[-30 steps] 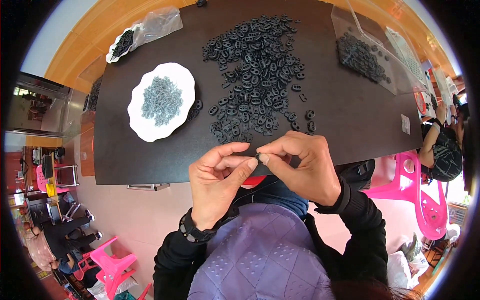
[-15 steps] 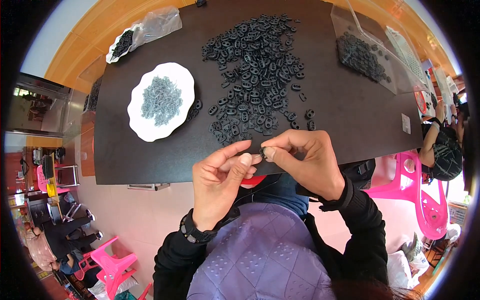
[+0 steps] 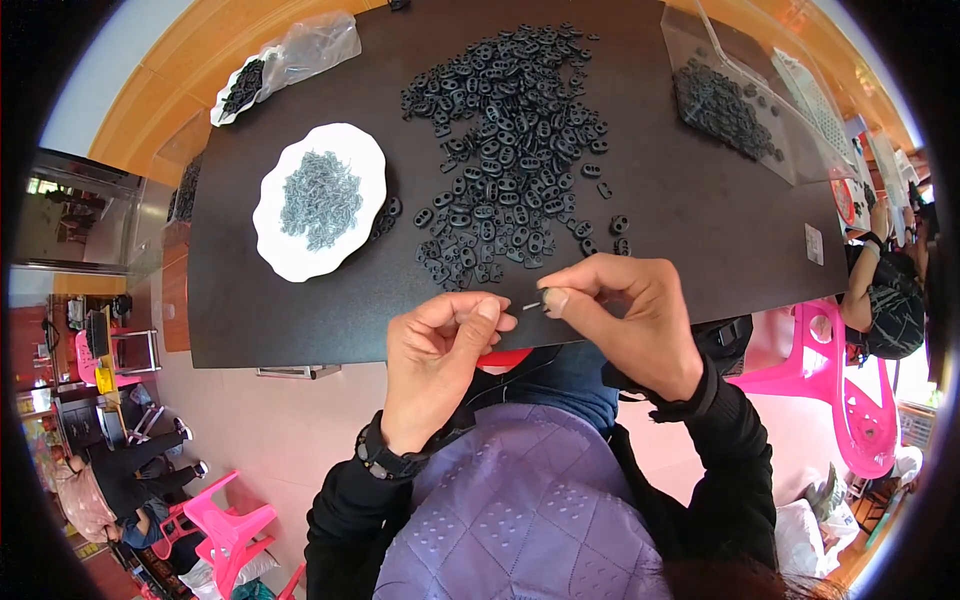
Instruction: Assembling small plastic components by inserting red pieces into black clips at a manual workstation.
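Near the table's front edge my right hand pinches a small black cord-lock part between thumb and fingertips. A thin metal spring sticks out from that part toward my left hand. Just to the left, my left hand is closed, thumb against fingers; whether anything is between them is hidden. Beyond both hands spreads a pile of black oval two-hole cord-lock parts. A white scalloped plate at the left bears a heap of small metal springs.
At the far right lies a clear plastic container with black parts inside. A white dish of black pieces and a clear bag sit far left. Pink stools stand on the floor, and another person's arm shows at right.
My hands have drawn apart: the right has shifted slightly right with the cord-lock part, and the spring now shows between them. My left fingers have closed together.
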The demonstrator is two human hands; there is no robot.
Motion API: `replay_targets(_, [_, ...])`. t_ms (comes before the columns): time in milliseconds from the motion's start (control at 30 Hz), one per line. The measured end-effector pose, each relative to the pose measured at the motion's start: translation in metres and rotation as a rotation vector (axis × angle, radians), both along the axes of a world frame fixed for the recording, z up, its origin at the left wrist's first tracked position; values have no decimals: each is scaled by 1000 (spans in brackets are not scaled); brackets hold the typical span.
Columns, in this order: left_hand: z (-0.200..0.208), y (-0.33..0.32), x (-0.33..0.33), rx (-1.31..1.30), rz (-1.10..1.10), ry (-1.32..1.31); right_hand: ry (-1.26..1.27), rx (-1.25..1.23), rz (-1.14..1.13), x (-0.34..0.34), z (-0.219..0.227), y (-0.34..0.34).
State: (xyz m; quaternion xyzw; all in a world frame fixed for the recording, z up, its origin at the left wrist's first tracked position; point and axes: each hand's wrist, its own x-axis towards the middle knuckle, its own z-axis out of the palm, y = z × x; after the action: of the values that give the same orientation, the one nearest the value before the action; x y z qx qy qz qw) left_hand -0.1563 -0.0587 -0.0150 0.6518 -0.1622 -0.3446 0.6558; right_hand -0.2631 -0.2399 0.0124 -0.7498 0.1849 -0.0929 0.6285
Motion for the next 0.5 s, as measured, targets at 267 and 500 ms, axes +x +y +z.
replay_targets(267, [12,-15,18,403,-243,-610,-20,118,-116,-27,-2,-31])
replay_targets(500, [9,-60,6,465,-396,-1008,-99,224,-202,-38,-6,-42])
